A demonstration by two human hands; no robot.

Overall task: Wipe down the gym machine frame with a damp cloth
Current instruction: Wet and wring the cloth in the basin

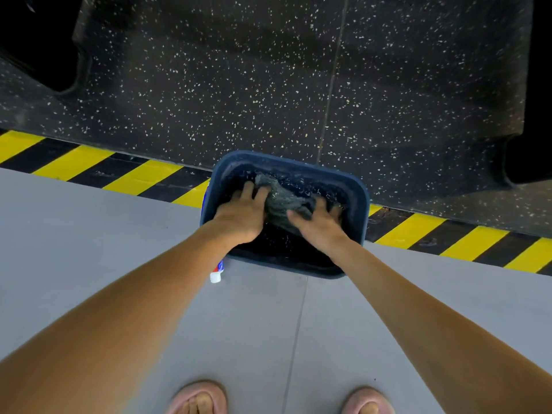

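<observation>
Fingers (248,190) of the left hand (239,218) and those of the right hand (324,230) curl into the cloth (283,204), bunching it in the water of the tub (363,204), which sits dead centre across the striped tape (143,174).

Risks, as I judge them:
- Lifted unwrung, the cloth would drip on the grey floor (89,240) by the sandals (197,398) at 6 o'clock (a slip hazard).
- Leaning on the near rim could tip the tub and slop water.
- The bottle (216,274), touching the tub at its 8 o'clock, could get knocked by the left forearm.

Open speckled mat (239,85) lies at 12 o'clock. Dark shapes at 10 (35,55) and 3 (534,121) o'clock are likely machine parts (too dark to tell), with clear passage between them.
</observation>
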